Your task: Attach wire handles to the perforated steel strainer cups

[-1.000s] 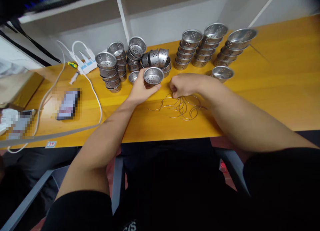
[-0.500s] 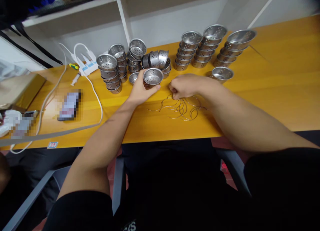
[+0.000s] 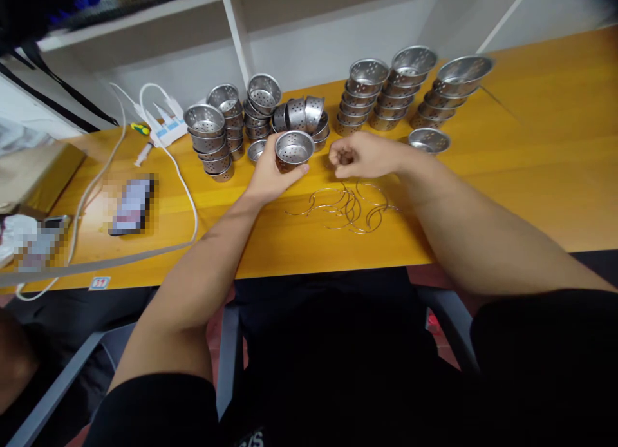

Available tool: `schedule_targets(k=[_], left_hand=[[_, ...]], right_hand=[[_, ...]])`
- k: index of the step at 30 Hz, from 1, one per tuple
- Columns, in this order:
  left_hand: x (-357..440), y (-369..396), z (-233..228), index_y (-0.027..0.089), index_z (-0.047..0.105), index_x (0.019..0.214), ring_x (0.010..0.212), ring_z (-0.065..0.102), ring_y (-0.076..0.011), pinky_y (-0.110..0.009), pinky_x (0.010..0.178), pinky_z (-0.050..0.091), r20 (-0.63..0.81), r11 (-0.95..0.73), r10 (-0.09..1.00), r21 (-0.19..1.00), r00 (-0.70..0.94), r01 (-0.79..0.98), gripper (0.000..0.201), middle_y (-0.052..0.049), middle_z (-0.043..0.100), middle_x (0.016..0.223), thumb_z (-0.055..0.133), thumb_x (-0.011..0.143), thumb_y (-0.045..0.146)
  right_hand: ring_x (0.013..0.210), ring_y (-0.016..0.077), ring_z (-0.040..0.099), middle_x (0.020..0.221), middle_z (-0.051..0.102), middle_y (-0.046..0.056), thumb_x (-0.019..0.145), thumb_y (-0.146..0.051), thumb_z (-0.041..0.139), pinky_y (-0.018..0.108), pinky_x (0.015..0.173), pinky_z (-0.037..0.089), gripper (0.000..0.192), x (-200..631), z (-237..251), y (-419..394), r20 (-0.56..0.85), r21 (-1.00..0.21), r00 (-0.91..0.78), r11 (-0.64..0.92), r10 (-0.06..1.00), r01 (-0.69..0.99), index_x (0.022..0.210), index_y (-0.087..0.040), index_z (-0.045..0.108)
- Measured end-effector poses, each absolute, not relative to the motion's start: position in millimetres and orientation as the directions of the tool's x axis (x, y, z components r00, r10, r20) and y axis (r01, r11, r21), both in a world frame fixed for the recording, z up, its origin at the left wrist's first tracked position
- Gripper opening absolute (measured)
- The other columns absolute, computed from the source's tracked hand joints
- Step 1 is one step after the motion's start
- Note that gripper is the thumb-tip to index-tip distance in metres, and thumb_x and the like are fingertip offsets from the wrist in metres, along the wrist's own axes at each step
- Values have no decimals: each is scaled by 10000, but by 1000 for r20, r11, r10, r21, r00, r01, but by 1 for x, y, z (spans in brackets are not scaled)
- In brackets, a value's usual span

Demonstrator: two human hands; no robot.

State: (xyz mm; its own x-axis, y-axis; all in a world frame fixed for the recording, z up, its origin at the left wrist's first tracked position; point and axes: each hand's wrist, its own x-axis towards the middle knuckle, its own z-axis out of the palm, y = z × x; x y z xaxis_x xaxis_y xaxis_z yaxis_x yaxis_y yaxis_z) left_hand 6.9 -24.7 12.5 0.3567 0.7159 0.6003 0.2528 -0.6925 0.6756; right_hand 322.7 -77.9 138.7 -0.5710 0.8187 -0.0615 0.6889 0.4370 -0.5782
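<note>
A perforated steel cup [image 3: 294, 152] is in my left hand [image 3: 271, 176]. My fingers wrap its far left side and my thumb lies along the front; its open top faces up and the inside looks bare. To the right, my right hand [image 3: 360, 156] hovers with fingers curled in toward the thumb. What they hold, if anything, is too small to make out. Just below that hand, several thin curved metal wires [image 3: 356, 209] lie in a loose tangle on the table.
Stacks of similar cups [image 3: 212, 144] stand behind my left hand, with more stacks [image 3: 381, 99] at the back right. A single cup [image 3: 429, 140] sits beyond my right forearm. A phone [image 3: 132, 205], white cable [image 3: 182, 176] and power strip [image 3: 168, 130] lie on the left of the wooden table [image 3: 531, 176].
My right hand has lifted slightly away from the wires, and its curled fingers now show more of their inner side. My left hand keeps the cup in nearly the same place.
</note>
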Motion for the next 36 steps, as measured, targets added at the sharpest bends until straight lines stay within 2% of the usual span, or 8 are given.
schedule_targets(k=[5, 10, 12, 15, 20, 25, 31, 36], left_hand=[[4, -22, 13, 316, 507, 1750, 1550, 827, -378, -609, 1369, 725, 606, -695, 715, 669, 350, 262, 939, -178, 727, 1714, 1063, 1025, 535], [4, -21, 13, 327, 508, 1720, 1507, 838, -355, -573, 1335, 739, 616, -709, 698, 666, 367, 231, 901, -152, 737, 1671, 1054, 1031, 527], [4, -22, 12, 319, 521, 1699, 1472, 846, -342, -560, 1314, 748, 619, -711, 696, 664, 364, 230, 858, -143, 747, 1635, 1037, 1046, 527], [5, -26, 14, 311, 527, 1706, 1481, 841, -345, -564, 1328, 740, 626, -714, 696, 658, 352, 239, 865, -150, 746, 1640, 1034, 1052, 563], [8, -39, 31, 316, 550, 1751, 1569, 809, -390, -603, 1383, 705, 570, -671, 737, 682, 363, 293, 1020, -162, 745, 1686, 1084, 993, 742], [11, -55, 51, 301, 681, 1626, 1524, 818, -404, -661, 1407, 677, 557, -653, 754, 691, 348, 309, 1053, -129, 799, 1548, 1101, 884, 919], [15, -56, 50, 292, 675, 1611, 1502, 835, -413, -681, 1398, 688, 553, -637, 769, 701, 320, 321, 1098, -123, 812, 1503, 1128, 840, 929], [17, -47, 35, 298, 607, 1720, 1519, 844, -395, -635, 1367, 722, 575, -677, 732, 670, 365, 303, 990, -161, 786, 1590, 1062, 1000, 803]], right_hand=[[841, 253, 677, 916, 770, 37, 760, -282, 959, 406, 781, 569, 343, 330, 128, -72, 77, -862, -577, 345, 813, 372, 1003, -293, 717], [685, 233, 686, 853, 760, 22, 869, -316, 967, 418, 690, 629, 265, 321, 118, -68, 253, -904, -447, 375, 858, 207, 1064, -290, 790], [651, 224, 661, 810, 743, 30, 956, -377, 945, 426, 674, 641, 196, 315, 118, -70, 296, -900, -376, 388, 878, 200, 1011, -292, 777], [689, 244, 667, 853, 768, 54, 1010, -537, 955, 450, 676, 646, 305, 307, 119, -76, 306, -893, -321, 387, 896, 230, 1030, -311, 750], [892, 331, 761, 996, 823, 115, 1112, -825, 849, 514, 800, 677, 549, 302, 122, -85, 285, -830, -259, 373, 923, 414, 1285, -305, 808], [1043, 414, 809, 1152, 859, 176, 1121, -1067, 694, 557, 841, 699, 887, 301, 126, -88, 294, -783, -267, 392, 918, 484, 1533, -293, 833], [1125, 412, 822, 1228, 882, 194, 1170, -1023, 701, 546, 901, 720, 856, 295, 130, -94, 281, -773, -221, 357, 934, 525, 1518, -260, 877], [1113, 404, 785, 1182, 855, 182, 1205, -914, 732, 552, 930, 691, 718, 287, 133, -104, 299, -761, -260, 394, 918, 515, 1466, -268, 907]])
